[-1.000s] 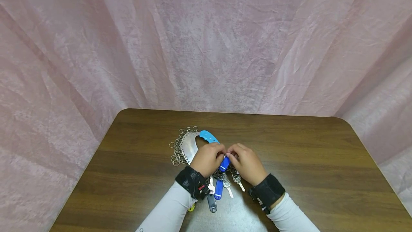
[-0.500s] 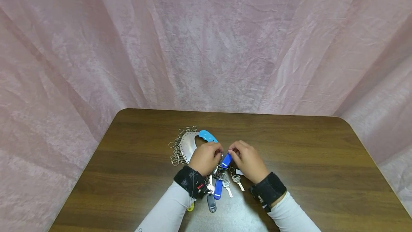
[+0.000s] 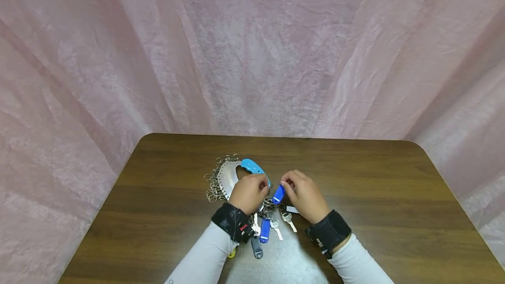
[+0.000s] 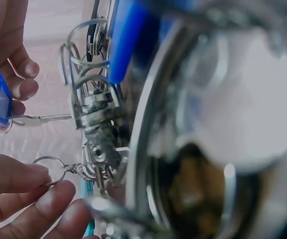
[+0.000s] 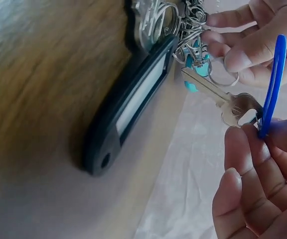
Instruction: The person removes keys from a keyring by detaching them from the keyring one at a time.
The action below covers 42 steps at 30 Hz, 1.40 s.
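My left hand (image 3: 249, 193) pinches a small metal split ring (image 4: 64, 168) between thumb and fingers. That ring hangs by a short link from a crescent-shaped metal key holder (image 3: 227, 179) with a light blue handle (image 3: 252, 165). To its right, my right hand (image 3: 305, 196) pinches a blue key tag (image 3: 278, 194) by its end. A key (image 5: 220, 102) is attached to this tag, and its tip points toward the bunched rings (image 5: 191, 25) by the left hand. In the right wrist view the key and the pinched ring are close together.
Below the hands lie several keys (image 3: 289, 221), another blue tag (image 3: 264, 230), a dark grey tag (image 3: 257, 247) and a white-labelled tag (image 3: 292, 209). A yellow piece (image 3: 232, 253) shows beside the left sleeve. Pink curtain (image 3: 252, 56) hangs behind the wooden table (image 3: 375, 179).
The hands were nearly touching at the blue key tag. My right hand has drawn slightly up and away with it, leaving a gap; the left hand has shifted a little left.
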### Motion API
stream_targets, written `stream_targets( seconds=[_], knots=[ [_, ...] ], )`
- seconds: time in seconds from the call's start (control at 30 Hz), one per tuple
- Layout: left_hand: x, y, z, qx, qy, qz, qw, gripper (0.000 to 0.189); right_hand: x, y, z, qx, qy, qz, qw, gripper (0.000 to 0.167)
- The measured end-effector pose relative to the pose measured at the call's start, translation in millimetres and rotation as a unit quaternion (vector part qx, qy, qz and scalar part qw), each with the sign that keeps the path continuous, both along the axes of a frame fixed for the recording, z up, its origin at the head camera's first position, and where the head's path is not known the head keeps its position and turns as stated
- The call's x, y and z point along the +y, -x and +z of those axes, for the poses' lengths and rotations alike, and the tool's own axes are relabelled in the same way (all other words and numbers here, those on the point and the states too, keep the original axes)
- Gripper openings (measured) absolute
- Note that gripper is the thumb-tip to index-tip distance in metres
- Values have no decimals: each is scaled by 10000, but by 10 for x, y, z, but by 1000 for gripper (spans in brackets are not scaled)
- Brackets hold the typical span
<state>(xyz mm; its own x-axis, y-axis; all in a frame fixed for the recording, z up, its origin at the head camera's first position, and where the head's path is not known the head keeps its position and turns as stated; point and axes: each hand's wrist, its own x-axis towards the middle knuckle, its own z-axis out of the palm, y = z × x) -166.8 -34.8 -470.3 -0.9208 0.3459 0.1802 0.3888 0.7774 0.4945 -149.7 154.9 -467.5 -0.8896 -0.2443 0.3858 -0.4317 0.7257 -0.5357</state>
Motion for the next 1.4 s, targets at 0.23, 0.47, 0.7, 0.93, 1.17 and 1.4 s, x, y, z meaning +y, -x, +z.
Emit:
stream_targets(
  seconds=[0.23,0.47,0.7,0.93,1.17,1.4],
  knots=[
    [-3,-18,-15,-75,19,52,10000,9,72,-28,13,-38,82,-87,9999,5],
    [-4,-24,-12,-158,22,112,9998,7,171,-58,21,61,26,-248,9997,4],
    [-3,-22,-25,-121,9,144,9998,4,285,-61,60,176,-235,-370,9989,4],
    [-31,-34,-58,-37,-98,84,9999,4,395,-71,80,245,-327,-479,9980,4],
    [-34,-31,-76,-52,-189,86,9998,5,543,-81,80,413,-412,-639,9963,5],
    [-23,-3,-101,-152,-140,131,9997,5,744,-114,88,552,-521,-736,9944,6]
  ],
)
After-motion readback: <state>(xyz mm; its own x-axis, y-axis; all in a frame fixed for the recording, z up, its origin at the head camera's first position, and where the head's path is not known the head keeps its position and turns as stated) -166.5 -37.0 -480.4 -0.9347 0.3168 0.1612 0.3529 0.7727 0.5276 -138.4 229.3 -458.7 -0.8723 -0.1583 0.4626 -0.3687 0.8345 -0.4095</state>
